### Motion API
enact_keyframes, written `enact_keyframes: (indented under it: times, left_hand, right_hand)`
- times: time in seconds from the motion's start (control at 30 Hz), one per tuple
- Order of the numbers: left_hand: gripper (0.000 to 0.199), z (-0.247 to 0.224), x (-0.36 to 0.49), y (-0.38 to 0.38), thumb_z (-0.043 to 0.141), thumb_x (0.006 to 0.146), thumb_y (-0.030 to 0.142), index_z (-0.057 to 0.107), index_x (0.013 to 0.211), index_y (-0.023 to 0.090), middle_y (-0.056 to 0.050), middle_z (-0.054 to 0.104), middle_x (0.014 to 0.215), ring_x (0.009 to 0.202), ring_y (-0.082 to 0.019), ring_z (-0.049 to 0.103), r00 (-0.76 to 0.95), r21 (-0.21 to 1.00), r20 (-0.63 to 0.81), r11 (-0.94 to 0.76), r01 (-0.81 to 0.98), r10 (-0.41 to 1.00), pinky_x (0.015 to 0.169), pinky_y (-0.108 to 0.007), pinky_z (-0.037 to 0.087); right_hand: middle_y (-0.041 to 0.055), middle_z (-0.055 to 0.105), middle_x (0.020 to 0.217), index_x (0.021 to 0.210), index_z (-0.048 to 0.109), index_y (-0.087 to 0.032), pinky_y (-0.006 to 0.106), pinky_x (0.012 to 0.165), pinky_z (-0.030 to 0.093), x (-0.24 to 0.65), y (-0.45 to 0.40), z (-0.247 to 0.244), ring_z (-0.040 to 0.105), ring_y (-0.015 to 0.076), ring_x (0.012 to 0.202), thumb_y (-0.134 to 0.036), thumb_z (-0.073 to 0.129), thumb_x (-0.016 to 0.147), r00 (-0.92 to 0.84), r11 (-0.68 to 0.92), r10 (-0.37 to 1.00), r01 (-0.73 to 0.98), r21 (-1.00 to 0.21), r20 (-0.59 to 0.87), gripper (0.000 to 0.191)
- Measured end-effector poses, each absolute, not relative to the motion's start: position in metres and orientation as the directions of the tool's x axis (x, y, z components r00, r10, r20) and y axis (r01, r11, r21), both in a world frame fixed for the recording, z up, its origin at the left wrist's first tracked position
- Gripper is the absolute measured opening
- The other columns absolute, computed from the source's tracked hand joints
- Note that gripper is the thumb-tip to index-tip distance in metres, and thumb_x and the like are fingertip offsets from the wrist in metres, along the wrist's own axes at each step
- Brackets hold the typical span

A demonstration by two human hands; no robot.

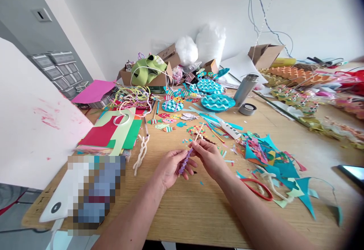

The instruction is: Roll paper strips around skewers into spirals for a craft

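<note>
Near the middle of the wooden tabletop (184, 216), a slim pale wooden stick (200, 130) with a coiled purple strip (185, 162) along its lower part is held between the left hand (170, 166) and the right hand (211, 156).

Clearances. Near side: bare wood runs from the hands to the table's front edge, bounded laterally by the two forearms. Left side: a narrower bare lane separates the left hand from a braided white cord (138, 162). Right side: angular teal paper offcuts (285, 169) lie beyond the right forearm. Far side: small multicoloured paper bits (192, 130) lie just past the fingers; a white plastic tube (230, 129) lies farther right.

Orientation. The long axis runs diagonally. The bare stick end points away from the body and to the right; the purple end points toward the body and to the left. Exact tilt against the tabletop cannot be determined.

Hand state. Right thumb and index finger pinch the stick at the top of the coil. The left thumb bears on the strip, with the remaining left fingers partly spread behind it.
</note>
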State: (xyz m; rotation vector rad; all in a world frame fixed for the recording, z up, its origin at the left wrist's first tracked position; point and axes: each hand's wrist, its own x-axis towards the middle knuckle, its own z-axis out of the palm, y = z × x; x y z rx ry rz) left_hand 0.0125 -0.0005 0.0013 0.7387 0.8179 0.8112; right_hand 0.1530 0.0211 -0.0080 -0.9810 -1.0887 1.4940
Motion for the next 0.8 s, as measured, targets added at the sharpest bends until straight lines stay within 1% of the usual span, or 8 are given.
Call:
enact_keyframes:
  times: [0.07, 0.2, 0.27, 0.43, 0.57, 0.7, 0.77, 0.8]
  left_hand:
    - [0.033, 0.002, 0.013, -0.001, 0.06, 0.072, 0.042, 0.059, 0.086, 0.013, -0.004, 0.062, 0.063, 0.04, -0.008, 0.051, 0.43, 0.813, -0.34, 0.492, -0.312, 0.836, 0.033, -0.017, 0.029]
    - [0.031, 0.0, 0.013, -0.001, 0.06, 0.073, 0.041, 0.06, 0.084, 0.012, 0.003, 0.051, 0.053, 0.033, -0.002, 0.034, 0.442, 0.818, -0.328, 0.485, -0.31, 0.835, 0.032, -0.016, 0.013]
    - [0.03, -0.001, 0.013, -0.001, 0.059, 0.074, 0.041, 0.06, 0.082, 0.012, 0.005, 0.046, 0.051, 0.033, 0.0, 0.029, 0.459, 0.811, -0.315, 0.487, -0.325, 0.831, 0.034, -0.017, 0.01]
    - [0.031, 0.001, 0.014, -0.002, 0.062, 0.071, 0.043, 0.058, 0.079, 0.013, 0.006, 0.04, 0.05, 0.033, 0.001, 0.024, 0.462, 0.793, -0.343, 0.516, -0.325, 0.818, 0.035, -0.017, 0.007]
    - [0.031, 0.002, 0.013, -0.003, 0.061, 0.072, 0.042, 0.059, 0.081, 0.012, 0.006, 0.04, 0.051, 0.034, 0.001, 0.024, 0.489, 0.792, -0.345, 0.529, -0.306, 0.801, 0.036, -0.018, 0.006]
    - [0.03, 0.002, 0.008, 0.0, 0.061, 0.073, 0.039, 0.062, 0.083, 0.01, 0.005, 0.042, 0.052, 0.034, 0.001, 0.025, 0.513, 0.786, -0.344, 0.54, -0.301, 0.787, 0.036, -0.017, 0.008]
    - [0.03, 0.002, 0.004, 0.003, 0.062, 0.072, 0.037, 0.062, 0.084, 0.01, 0.004, 0.044, 0.052, 0.035, 0.001, 0.027, 0.474, 0.784, -0.349, 0.529, -0.325, 0.809, 0.035, -0.017, 0.009]
    - [0.029, 0.003, 0.002, 0.004, 0.063, 0.072, 0.036, 0.063, 0.084, 0.01, 0.004, 0.045, 0.052, 0.035, 0.0, 0.028, 0.439, 0.784, -0.353, 0.517, -0.343, 0.827, 0.035, -0.016, 0.01]
  right_hand:
    - [-0.0013, 0.056, 0.059, 0.07, 0.061, -0.014, 0.024, 0.057, 0.041, 0.152, 0.021, -0.007, 0.052, 0.0101, 0.056, -0.044, 0.065, 0.071, -0.161, -0.089, 0.986, -0.251, -0.964, -0.05, 0.03]
    - [-0.0025, 0.053, 0.056, 0.067, 0.059, -0.015, 0.024, 0.055, 0.039, 0.151, 0.021, -0.006, 0.049, 0.0095, 0.053, -0.044, 0.064, 0.072, -0.164, -0.077, 0.986, -0.249, -0.965, -0.037, 0.03]
    - [-0.0027, 0.052, 0.055, 0.065, 0.057, -0.015, 0.024, 0.055, 0.038, 0.151, 0.021, -0.007, 0.047, 0.0098, 0.052, -0.045, 0.062, 0.073, -0.147, -0.045, 0.989, -0.228, -0.973, -0.011, 0.031]
    - [-0.0023, 0.052, 0.057, 0.061, 0.055, -0.016, 0.025, 0.055, 0.036, 0.153, 0.022, -0.01, 0.045, 0.0102, 0.053, -0.047, 0.06, 0.074, -0.031, 0.022, 0.999, -0.107, -0.994, 0.026, 0.034]
    - [-0.0012, 0.052, 0.056, 0.061, 0.056, -0.017, 0.025, 0.056, 0.036, 0.158, 0.027, -0.011, 0.045, 0.0114, 0.054, -0.047, 0.06, 0.073, 0.051, 0.039, 0.998, -0.125, -0.991, 0.032, 0.033]
    - [-0.0027, 0.049, 0.054, 0.066, 0.055, -0.019, 0.024, 0.05, 0.034, 0.173, 0.037, -0.008, 0.043, 0.0109, 0.048, -0.047, 0.058, 0.074, 0.299, 0.129, 0.952, -0.183, -0.975, 0.07, 0.03]
    - [-0.0033, 0.048, 0.053, 0.066, 0.054, -0.019, 0.025, 0.05, 0.034, 0.182, 0.041, -0.004, 0.042, 0.0107, 0.047, -0.047, 0.057, 0.075, 0.362, 0.155, 0.928, -0.161, -0.975, 0.088, 0.029]
    - [-0.0033, 0.047, 0.052, 0.065, 0.054, -0.019, 0.024, 0.049, 0.033, 0.186, 0.042, -0.001, 0.042, 0.0106, 0.047, -0.046, 0.055, 0.076, 0.342, 0.143, 0.935, -0.113, -0.983, 0.097, 0.029]
